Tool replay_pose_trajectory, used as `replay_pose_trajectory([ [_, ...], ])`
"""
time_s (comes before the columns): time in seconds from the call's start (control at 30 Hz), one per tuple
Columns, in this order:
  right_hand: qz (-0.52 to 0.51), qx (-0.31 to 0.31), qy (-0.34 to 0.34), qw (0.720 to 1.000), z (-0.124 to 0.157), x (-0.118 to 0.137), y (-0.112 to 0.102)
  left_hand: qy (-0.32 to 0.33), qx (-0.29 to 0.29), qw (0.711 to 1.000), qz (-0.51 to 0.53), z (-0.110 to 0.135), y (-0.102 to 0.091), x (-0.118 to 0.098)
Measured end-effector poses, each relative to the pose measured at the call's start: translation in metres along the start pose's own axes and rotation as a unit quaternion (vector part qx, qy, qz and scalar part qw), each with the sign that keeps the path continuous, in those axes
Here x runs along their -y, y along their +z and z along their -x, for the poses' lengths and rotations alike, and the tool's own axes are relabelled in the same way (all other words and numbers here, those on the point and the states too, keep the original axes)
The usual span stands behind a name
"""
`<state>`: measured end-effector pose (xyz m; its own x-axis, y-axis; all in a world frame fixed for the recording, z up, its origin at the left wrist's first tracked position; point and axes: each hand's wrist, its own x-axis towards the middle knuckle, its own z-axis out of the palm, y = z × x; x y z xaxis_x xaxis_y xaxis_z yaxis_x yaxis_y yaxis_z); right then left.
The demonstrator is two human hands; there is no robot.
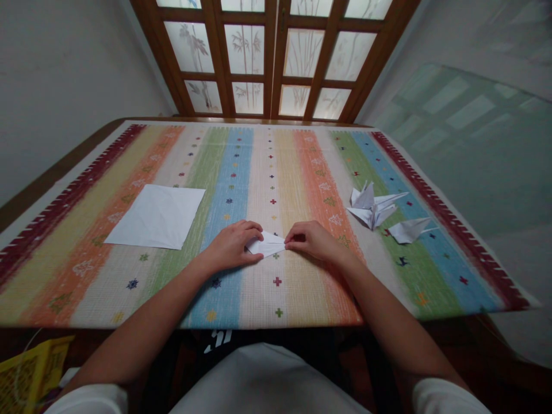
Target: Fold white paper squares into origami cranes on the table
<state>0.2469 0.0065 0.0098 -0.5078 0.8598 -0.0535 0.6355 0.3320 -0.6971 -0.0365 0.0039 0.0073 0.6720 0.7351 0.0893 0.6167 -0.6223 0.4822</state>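
Observation:
A small folded piece of white paper (268, 245) lies on the striped tablecloth (276, 172) near the front edge. My left hand (233, 244) is curled over its left end, fingers pressed on it. My right hand (313, 240) pinches its pointed right tip. Both hands rest on the cloth with the paper between them.
A flat white paper sheet (157, 217) lies to the left. Two folded paper cranes (373, 206) (409, 230) sit to the right. A wooden-framed window (271, 57) stands behind the table. A yellow object (30, 374) is at the lower left, below the table.

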Motion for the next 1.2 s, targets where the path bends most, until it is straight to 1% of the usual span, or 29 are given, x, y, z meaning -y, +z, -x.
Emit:
replay_pose_trajectory([
  [0.17,0.006,0.011,-0.012,1.0,0.001,-0.002,0.0,0.007,-0.009,1.0,-0.004,0.001,0.002,0.0],
  [0.27,0.014,0.006,-0.023,1.0,0.001,-0.004,-0.001,0.014,-0.021,1.0,-0.001,0.001,0.005,0.001],
  [0.37,0.013,-0.016,-0.066,0.998,0.002,-0.005,-0.001,0.024,-0.03,0.999,0.001,0.0,0.008,0.003],
  [0.43,0.005,-0.022,-0.105,0.994,0.003,-0.004,0.0,0.023,-0.023,0.999,0.017,0.001,0.009,0.003],
  [0.53,0.005,-0.006,-0.148,0.989,0.004,-0.003,0.005,0.012,-0.011,0.999,0.044,0.001,0.01,-0.001],
  [0.63,0.028,0.003,-0.163,0.986,0.003,-0.003,0.01,0.006,-0.026,0.998,0.051,0.001,0.009,-0.004],
  [0.77,0.042,-0.001,-0.154,0.987,0.003,-0.007,0.009,-0.026,-0.05,0.997,0.062,0.001,0.006,-0.005],
  [0.83,0.043,0.009,-0.154,0.987,0.003,-0.008,0.007,-0.04,-0.045,0.996,0.061,0.001,0.006,-0.006],
  [0.9,0.049,0.02,-0.151,0.987,0.003,-0.007,0.005,-0.041,-0.036,0.997,0.047,0.001,0.007,-0.007],
  [0.97,0.057,0.017,-0.134,0.989,0.004,-0.005,0.004,-0.035,-0.027,0.999,0.025,0.002,0.009,-0.009],
  [1.1,0.061,-0.017,-0.084,0.994,0.006,0.003,0.002,-0.024,-0.015,1.0,-0.004,0.002,0.012,-0.012],
  [1.2,0.077,-0.026,-0.052,0.995,0.006,0.006,-0.001,-0.02,0.0,1.0,-0.015,0.001,0.015,-0.014],
])
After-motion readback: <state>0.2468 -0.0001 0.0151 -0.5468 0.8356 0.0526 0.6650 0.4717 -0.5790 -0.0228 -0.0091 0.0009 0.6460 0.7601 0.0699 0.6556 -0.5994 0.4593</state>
